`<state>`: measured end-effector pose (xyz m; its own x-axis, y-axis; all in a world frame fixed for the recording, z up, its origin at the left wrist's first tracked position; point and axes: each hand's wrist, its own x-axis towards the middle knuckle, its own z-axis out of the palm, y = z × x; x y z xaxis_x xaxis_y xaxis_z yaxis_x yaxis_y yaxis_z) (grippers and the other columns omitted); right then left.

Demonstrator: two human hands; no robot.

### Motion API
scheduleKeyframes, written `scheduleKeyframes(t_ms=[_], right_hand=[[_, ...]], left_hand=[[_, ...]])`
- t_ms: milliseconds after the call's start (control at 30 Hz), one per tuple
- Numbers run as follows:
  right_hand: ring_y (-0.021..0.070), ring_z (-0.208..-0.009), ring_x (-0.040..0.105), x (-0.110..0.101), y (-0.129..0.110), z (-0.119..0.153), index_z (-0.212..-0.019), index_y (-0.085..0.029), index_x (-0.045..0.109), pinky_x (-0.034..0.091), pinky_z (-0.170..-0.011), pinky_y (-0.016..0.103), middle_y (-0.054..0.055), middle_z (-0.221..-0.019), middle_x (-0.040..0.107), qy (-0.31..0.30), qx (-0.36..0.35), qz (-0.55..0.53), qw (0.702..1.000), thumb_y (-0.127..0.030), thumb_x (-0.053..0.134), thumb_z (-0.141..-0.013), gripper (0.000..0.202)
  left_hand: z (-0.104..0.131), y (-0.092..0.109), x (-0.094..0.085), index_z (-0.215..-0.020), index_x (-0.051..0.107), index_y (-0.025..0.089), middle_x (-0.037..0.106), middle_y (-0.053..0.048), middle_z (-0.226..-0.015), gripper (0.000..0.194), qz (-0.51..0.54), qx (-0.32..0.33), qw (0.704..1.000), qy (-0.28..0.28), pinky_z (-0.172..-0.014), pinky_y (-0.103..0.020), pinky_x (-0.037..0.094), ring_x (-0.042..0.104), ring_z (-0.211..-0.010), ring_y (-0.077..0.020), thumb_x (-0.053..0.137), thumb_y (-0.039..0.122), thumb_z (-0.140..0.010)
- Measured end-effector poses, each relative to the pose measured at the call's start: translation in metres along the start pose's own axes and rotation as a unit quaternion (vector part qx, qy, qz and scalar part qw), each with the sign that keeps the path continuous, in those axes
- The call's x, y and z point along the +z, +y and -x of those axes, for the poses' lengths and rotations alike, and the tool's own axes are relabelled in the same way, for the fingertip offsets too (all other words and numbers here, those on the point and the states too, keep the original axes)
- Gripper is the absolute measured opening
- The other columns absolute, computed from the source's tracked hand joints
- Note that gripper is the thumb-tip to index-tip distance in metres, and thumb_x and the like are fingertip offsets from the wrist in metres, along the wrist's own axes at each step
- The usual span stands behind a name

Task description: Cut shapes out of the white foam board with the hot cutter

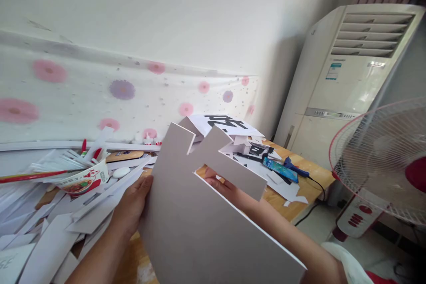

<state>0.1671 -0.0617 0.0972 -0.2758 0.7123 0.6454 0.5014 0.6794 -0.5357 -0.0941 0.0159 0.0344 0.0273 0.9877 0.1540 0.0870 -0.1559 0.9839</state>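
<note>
A large pale grey-white board with notches and a slot cut into its upper edge is held up tilted in front of me. My left hand grips its left edge, fingers going behind it and the thumb near the edge. Behind the board is my right hand, partly seen through the slot; its fingers are bent against the back, and part of it is hidden by the board.
White board scraps cover the left side around a paper bowl. Beyond the board, a box with black characters, a phone and a blue-handled tool lie on the wooden table. A fan stands right.
</note>
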Motion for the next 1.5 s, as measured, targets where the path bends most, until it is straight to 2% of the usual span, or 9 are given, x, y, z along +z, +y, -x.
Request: scheduleKeyframes(t_ms=[100,267,433,533,667,833,1067,1267,1500], right_hand=[[0.0161,-0.07,0.058,-0.016,0.024,0.003,-0.07,-0.021,0.061,0.049,-0.068,0.027,0.001,-0.073,0.062,0.104,0.042,0.103,0.988,-0.034,0.058,-0.085,0.02],[0.0224,-0.085,0.059,-0.061,0.075,0.016,-0.096,-0.014,0.065,0.049,-0.081,0.039,0.013,-0.093,0.064,0.253,0.148,0.208,0.933,-0.035,0.034,-0.095,0.037],[0.0198,-0.087,0.064,-0.051,0.106,0.054,-0.104,-0.019,0.07,0.049,-0.083,0.031,0.009,-0.108,0.067,0.109,0.231,0.236,0.938,-0.026,0.057,-0.082,0.027],[0.0234,-0.087,0.065,-0.032,0.109,0.077,-0.118,-0.017,0.067,0.048,-0.081,0.034,0.012,-0.107,0.066,0.052,0.308,0.266,0.912,-0.029,0.053,-0.086,0.036],[0.0334,-0.094,0.064,-0.024,0.114,0.084,-0.138,-0.016,0.05,0.047,-0.079,0.044,0.019,-0.11,0.062,0.016,0.395,0.296,0.869,-0.046,0.05,-0.089,0.057],[0.0346,-0.096,0.064,-0.028,0.125,0.071,-0.127,-0.015,0.055,0.045,-0.079,0.043,0.02,-0.111,0.062,0.011,0.448,0.293,0.845,-0.052,0.058,-0.081,0.059],[0.0268,-0.083,0.064,-0.028,0.093,0.078,-0.126,-0.012,0.052,0.048,-0.077,0.037,0.009,-0.087,0.068,0.013,0.434,0.201,0.878,-0.026,0.055,-0.076,0.052],[0.0271,-0.086,0.064,-0.01,0.045,0.101,-0.092,-0.02,0.069,0.052,-0.074,0.037,0.009,-0.093,0.068,-0.004,0.269,-0.162,0.95,-0.027,0.062,-0.069,0.025],[0.0209,-0.071,0.057,-0.001,0.024,0.076,-0.089,-0.021,0.066,0.051,-0.07,0.037,0.004,-0.074,0.062,-0.045,0.193,-0.14,0.97,-0.038,0.068,-0.077,0.021]], left_hand=[[-0.007,0.005,-0.011,-0.088,0.063,0.02,0.072,-0.001,-0.08,0.044,0.094,-0.048,0.994,0.027,-0.064,-0.03,0.051,0.063,-0.07,-0.0205,0.068,0.059,-0.068],[-0.014,0.012,-0.033,-0.082,0.062,0.02,0.066,0.002,-0.069,0.05,0.076,-0.072,0.992,0.063,-0.057,-0.023,0.046,0.058,-0.064,-0.0161,0.08,0.057,-0.056],[-0.015,0.01,-0.037,-0.071,0.059,0.019,0.058,0.001,-0.063,0.046,-0.031,-0.011,0.996,0.084,-0.051,-0.025,0.039,0.052,-0.062,-0.0171,0.072,0.062,-0.062],[-0.014,0.006,-0.031,-0.069,0.059,0.019,0.056,0.001,-0.062,0.044,-0.098,0.023,0.99,0.096,-0.053,-0.026,0.036,0.049,-0.062,-0.0165,0.066,0.063,-0.067],[-0.01,0.004,-0.021,-0.067,0.055,0.019,0.057,0.001,-0.062,0.049,-0.106,0.027,0.991,0.078,-0.054,-0.026,0.037,0.05,-0.06,-0.0159,0.06,0.068,-0.069],[-0.003,0.005,-0.015,-0.068,0.055,0.019,0.057,0.001,-0.059,0.051,-0.102,0.019,0.993,0.055,-0.051,-0.025,0.037,0.05,-0.058,-0.0162,0.058,0.07,-0.072],[0.001,0.007,-0.01,-0.064,0.055,0.02,0.053,0.002,-0.053,0.046,-0.072,0.027,0.995,0.063,-0.049,-0.025,0.037,0.051,-0.059,-0.0178,0.061,0.065,-0.07],[0.002,0.006,-0.008,-0.064,0.053,0.019,0.051,0.003,-0.054,0.046,-0.057,0.023,0.996,0.062,-0.048,-0.025,0.034,0.046,-0.053,-0.0151,0.059,0.064,-0.073],[0.003,0.007,-0.007,-0.066,0.051,0.019,0.048,0.004,-0.056,0.046,-0.041,0.019,0.998,0.04,-0.048,-0.024,0.03,0.041,-0.053,-0.0138,0.058,0.064,-0.074]])
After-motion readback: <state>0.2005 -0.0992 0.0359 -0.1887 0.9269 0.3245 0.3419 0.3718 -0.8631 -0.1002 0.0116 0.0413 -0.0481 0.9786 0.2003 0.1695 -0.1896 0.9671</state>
